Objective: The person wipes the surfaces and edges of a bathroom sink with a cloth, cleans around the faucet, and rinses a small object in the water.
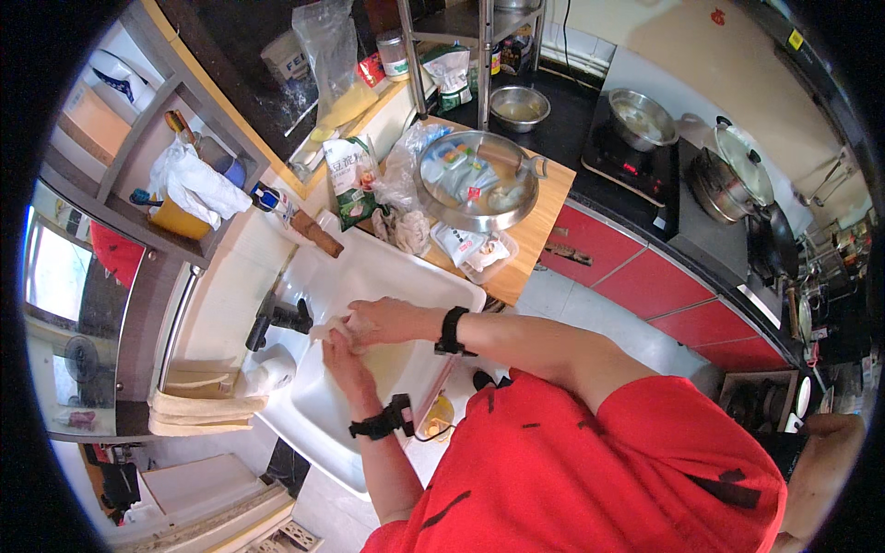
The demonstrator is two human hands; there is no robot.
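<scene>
Both hands are close together over the white sink (pixel 321 401), beneath the black faucet (pixel 280 318). My left hand (pixel 346 363) has its fingers closed around a pale, soft, crumpled item (pixel 332 329), perhaps a cloth; its exact kind cannot be told. From the other side, my right hand (pixel 387 321) grips the same item, partly hiding it. Pale yellowish liquid (pixel 384 366) shows in the sink beneath them. Each wrist wears a black strap.
A wooden board (pixel 553 200) beyond the sink holds a lidded steel pan (pixel 477 181), a starch bag (pixel 351 181) and a plastic tray (pixel 510 252). A steel bowl (pixel 641 121) sits on the lit induction cooker (pixel 626 169). A person's bare limb (pixel 833 456) shows far right.
</scene>
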